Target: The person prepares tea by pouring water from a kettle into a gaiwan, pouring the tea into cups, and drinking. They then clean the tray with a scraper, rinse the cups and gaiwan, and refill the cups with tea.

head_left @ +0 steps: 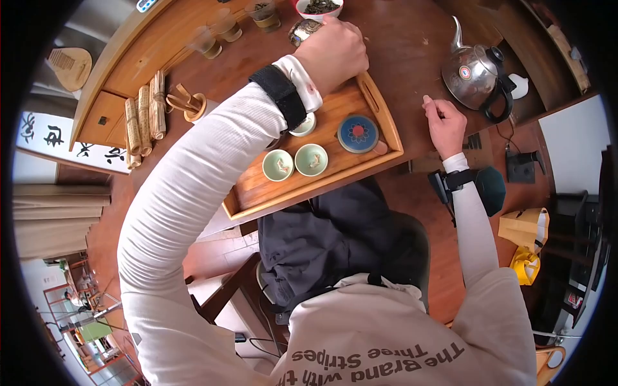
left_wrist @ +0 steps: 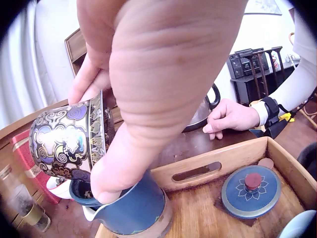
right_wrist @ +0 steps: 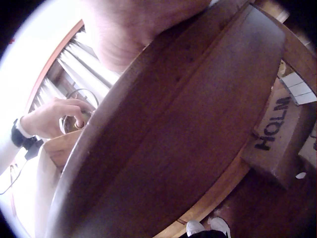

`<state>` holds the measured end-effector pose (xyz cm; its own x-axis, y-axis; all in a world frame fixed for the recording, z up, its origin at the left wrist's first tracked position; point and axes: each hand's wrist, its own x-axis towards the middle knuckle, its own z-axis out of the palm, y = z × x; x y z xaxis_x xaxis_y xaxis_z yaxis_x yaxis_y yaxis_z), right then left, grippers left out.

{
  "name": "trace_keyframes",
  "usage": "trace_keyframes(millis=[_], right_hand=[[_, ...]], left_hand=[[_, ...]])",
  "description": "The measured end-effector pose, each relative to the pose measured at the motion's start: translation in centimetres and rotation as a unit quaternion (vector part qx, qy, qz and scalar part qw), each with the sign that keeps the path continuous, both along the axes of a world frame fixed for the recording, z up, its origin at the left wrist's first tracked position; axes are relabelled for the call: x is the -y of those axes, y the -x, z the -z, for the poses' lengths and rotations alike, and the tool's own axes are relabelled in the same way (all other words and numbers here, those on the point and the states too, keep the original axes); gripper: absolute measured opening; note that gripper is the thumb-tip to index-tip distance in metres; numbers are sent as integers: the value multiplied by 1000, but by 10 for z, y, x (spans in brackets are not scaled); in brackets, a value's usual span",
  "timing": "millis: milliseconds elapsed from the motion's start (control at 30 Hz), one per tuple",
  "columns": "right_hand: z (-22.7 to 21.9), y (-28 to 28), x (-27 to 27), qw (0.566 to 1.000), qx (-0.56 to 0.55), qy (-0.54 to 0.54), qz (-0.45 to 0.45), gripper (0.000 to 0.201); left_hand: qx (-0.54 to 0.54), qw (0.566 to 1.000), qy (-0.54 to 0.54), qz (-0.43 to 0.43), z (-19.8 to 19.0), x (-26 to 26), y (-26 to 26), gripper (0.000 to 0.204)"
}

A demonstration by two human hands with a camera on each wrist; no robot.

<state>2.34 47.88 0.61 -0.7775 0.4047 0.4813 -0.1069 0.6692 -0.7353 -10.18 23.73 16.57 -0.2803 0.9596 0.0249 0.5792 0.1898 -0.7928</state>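
Observation:
My left hand (head_left: 331, 55) grips a round cup (left_wrist: 64, 141) patterned in gold, black and purple. In the left wrist view the cup lies on its side, its mouth facing right, low over a blue teapot (left_wrist: 133, 210) with a pale spout. The thumb comes down at the teapot's rim; the palm hides much of the cup's opening. On the wooden tray (head_left: 347, 112) sits a blue lid (head_left: 358, 134) with a red knob and flower pattern. My right hand (head_left: 444, 125) rests at the table's right side near a steel kettle (head_left: 473, 71), fingers loosely curled, holding nothing.
Two pale green cups (head_left: 278, 165) stand at the tray's front, a third partly behind the sleeve. Bamboo scrolls (head_left: 143, 119) and a wooden tool holder (head_left: 187, 103) lie left. Glass cups (head_left: 226, 26) and a bowl of dark leaves (head_left: 320, 8) line the far side.

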Motion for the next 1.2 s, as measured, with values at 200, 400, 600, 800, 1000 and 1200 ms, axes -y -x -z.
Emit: trace_keyframes(millis=[200,400,600,800,1000,1200], right_hand=[[2,-2,-1,1000,10,5,1,21],[2,0,-2,1000,14,11,6,22],[-2,0,0,1000,1,3,-3,22],[0,-1,0,1000,8,6,-1,20],[0,-2,0,999,20,33,9,20],[3,1,-2,1000,12,11,8,21]], left_hand=[[-3,1000,-2,11,1,1,0,13],[26,999,-16,22,-1,2,4,12],[-3,1000,-16,19,0,1,1,12],[-18,1000,-14,20,3,-1,0,10],[-19,999,-25,25,6,0,3,10],[4,1000,-2,7,2,-1,2,11]])
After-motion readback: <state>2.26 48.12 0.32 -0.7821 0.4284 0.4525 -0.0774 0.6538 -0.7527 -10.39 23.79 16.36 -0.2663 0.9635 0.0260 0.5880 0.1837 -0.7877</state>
